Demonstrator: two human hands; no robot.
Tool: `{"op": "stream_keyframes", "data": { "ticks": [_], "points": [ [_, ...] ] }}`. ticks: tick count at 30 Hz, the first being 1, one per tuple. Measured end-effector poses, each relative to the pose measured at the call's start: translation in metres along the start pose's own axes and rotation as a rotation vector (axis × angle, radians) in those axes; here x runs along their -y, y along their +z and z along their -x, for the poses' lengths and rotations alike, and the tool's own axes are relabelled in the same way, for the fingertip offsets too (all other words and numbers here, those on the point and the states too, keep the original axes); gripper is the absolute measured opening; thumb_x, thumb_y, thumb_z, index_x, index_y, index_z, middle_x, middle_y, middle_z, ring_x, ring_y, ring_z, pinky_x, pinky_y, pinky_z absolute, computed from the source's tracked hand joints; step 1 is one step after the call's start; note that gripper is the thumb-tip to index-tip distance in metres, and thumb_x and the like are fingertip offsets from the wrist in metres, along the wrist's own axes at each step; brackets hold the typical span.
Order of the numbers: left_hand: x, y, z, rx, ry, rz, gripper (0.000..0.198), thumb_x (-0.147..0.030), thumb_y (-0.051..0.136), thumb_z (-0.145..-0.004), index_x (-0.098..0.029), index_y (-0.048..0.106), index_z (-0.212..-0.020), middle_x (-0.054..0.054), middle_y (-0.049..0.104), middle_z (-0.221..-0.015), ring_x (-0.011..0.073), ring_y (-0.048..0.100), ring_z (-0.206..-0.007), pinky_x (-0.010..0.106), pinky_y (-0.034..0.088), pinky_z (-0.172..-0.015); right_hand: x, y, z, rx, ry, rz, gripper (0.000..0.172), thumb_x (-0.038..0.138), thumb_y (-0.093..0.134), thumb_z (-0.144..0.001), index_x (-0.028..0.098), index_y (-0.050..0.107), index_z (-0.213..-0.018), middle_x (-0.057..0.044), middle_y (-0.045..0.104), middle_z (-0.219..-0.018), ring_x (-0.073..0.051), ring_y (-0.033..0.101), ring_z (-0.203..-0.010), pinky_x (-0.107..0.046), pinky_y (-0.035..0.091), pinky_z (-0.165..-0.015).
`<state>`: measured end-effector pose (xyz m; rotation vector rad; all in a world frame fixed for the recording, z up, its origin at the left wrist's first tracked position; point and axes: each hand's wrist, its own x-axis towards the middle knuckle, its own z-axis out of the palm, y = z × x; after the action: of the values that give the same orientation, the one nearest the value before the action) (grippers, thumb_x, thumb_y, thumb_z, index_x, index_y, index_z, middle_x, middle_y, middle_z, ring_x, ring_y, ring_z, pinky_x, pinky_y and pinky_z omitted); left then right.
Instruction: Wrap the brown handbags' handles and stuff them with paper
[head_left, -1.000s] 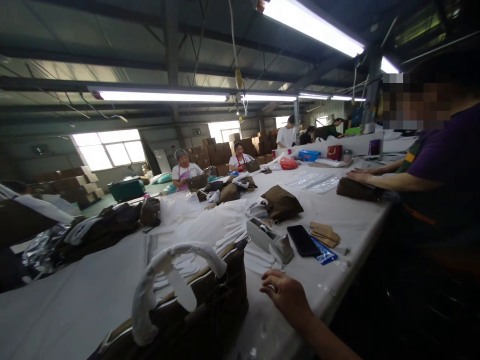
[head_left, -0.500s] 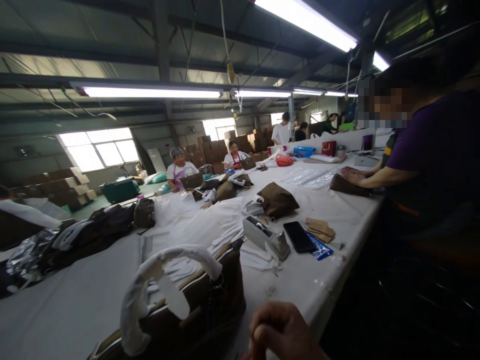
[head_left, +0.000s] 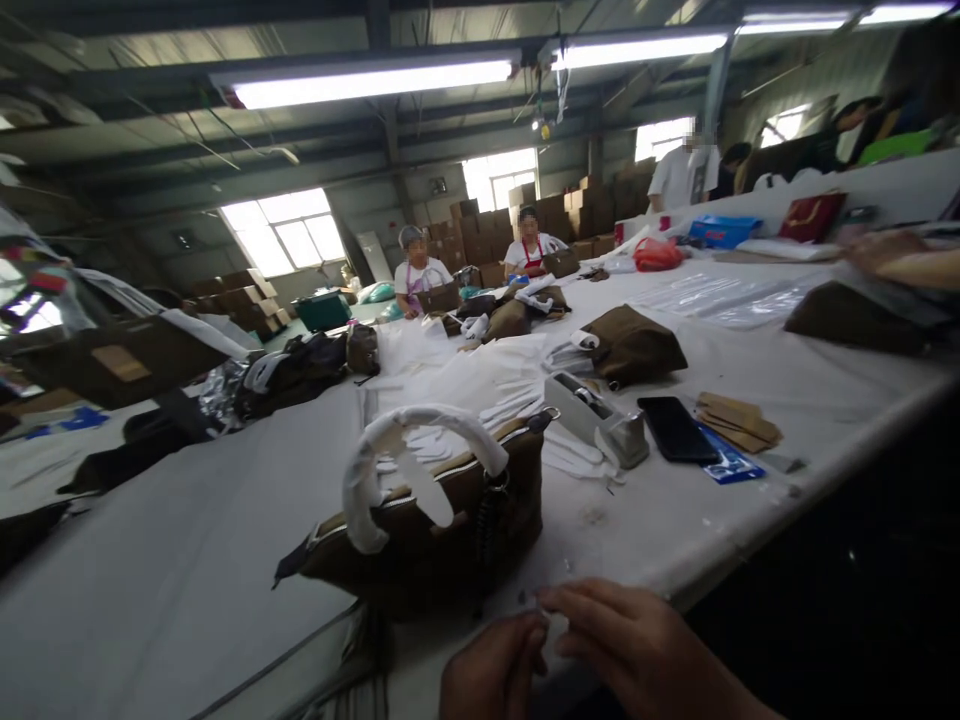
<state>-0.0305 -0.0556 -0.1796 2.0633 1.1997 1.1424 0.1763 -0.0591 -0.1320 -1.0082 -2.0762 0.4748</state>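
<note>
Head view: left hand [head_left: 491, 675] and right hand [head_left: 637, 650] sit at the bottom edge, just off the near rim of the white table [head_left: 187, 560]. Both have fingers curled in, thumb and fingertips [head_left: 559, 600] pinched and meeting between the 2 hands; whether anything is gripped is too small to tell. Just beyond them, 1 brown handbag [head_left: 450, 520] stands upright on the table, zip closed, its handle [head_left: 420, 440] wrapped in white. Right of the bag: tape dispenser [head_left: 596, 420], then black phone [head_left: 677, 428], brown card tags [head_left: 739, 420] and a blue packet [head_left: 724, 465]. White strips [head_left: 510, 400] lie behind the bag. 2 co-workers [head_left: 416, 280] sit at the far end.
</note>
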Motion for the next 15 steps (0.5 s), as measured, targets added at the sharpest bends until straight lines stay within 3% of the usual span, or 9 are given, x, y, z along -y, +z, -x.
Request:
{"op": "stream_keyframes", "data": {
  "ticks": [2,4,10,12,15],
  "points": [
    [-0.005,-0.005,-0.005,0.032,0.014,-0.032,0.035,-0.038,0.043,-0.102,-0.022,0.074,-0.101,0.002,0.07,-0.069,0.0108,0.058,-0.051,0.017,0.047,-0.056,-0.001,0.001,-0.006,0.131,0.052,-0.046,0.025,0.027,0.051,-0.1,0.027,0.072,-0.114,-0.006,0.075,-0.096,-0.018,0.072,-0.087,-0.026,0.057,-0.078],
    [-0.012,-0.011,-0.011,0.048,0.022,-0.035,0.032,-0.033,0.044,-0.102,-0.021,0.073,-0.096,0.002,0.069,-0.07,0.0102,0.057,-0.051,0.017,0.045,-0.055,-0.004,0.0,-0.011,0.174,0.096,-0.108,0.023,0.029,0.05,-0.1,0.026,0.073,-0.103,-0.004,0.073,-0.09,-0.017,0.069,-0.083,-0.025,0.054,-0.076],
    [-0.032,-0.029,-0.026,0.09,0.09,-0.126,0.025,-0.027,0.048,-0.101,-0.02,0.07,-0.092,0.002,0.069,-0.072,0.0119,0.066,-0.064,0.018,0.047,-0.062,-0.008,-0.001,-0.018,0.044,0.162,-0.272,0.015,0.034,0.061,-0.096,0.026,0.072,-0.09,0.001,0.073,-0.086,-0.013,0.069,-0.081,-0.021,0.052,-0.075],
    [-0.037,-0.034,-0.034,0.018,0.115,-0.181,0.018,-0.024,0.053,-0.099,-0.022,0.07,-0.103,0.002,0.074,-0.086,0.0131,0.07,-0.078,0.019,0.051,-0.073,-0.01,-0.002,-0.021,-0.053,0.183,-0.25,0.014,0.035,0.063,-0.095,0.027,0.072,-0.087,0.002,0.073,-0.084,-0.014,0.069,-0.079,-0.021,0.053,-0.074],
    [-0.042,-0.04,-0.048,-0.267,0.068,-0.286,0.025,-0.021,0.058,-0.097,-0.023,0.065,-0.12,0.006,0.073,-0.113,0.0171,0.068,-0.105,0.025,0.052,-0.094,-0.02,-0.007,-0.029,-0.268,0.187,-0.144,0.011,0.034,0.066,-0.093,0.028,0.074,-0.094,0.0,0.075,-0.091,-0.015,0.07,-0.085,-0.023,0.055,-0.079]
  ]
}}
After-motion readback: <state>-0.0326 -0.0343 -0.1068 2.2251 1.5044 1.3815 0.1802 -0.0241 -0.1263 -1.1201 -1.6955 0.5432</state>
